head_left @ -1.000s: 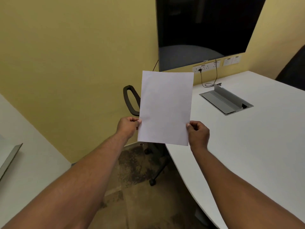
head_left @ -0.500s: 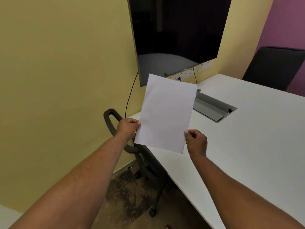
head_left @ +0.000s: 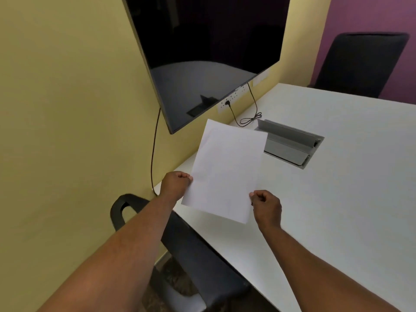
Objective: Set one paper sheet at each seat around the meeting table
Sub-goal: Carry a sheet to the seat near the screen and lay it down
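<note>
A blank white paper sheet (head_left: 227, 170) is held in the air over the near left corner of the white meeting table (head_left: 337, 199), tilted slightly to the right. My left hand (head_left: 175, 184) pinches its left edge and my right hand (head_left: 266, 206) pinches its lower right edge. Below the sheet a black office chair (head_left: 198, 251) is tucked against the table's edge, its armrest (head_left: 122, 208) showing at the left. A second black chair (head_left: 358, 64) stands at the table's far side.
A large dark screen (head_left: 209, 52) hangs on the yellow wall, with a cable (head_left: 154, 152) running down beside it. A grey cable box with its lid up (head_left: 290, 143) is set into the table. A plugged-in cord (head_left: 249, 119) lies coiled by the wall sockets.
The view has swung right and closer to the table. The sheet, held by both hands, has moved from over the floor gap to over the table corner.
</note>
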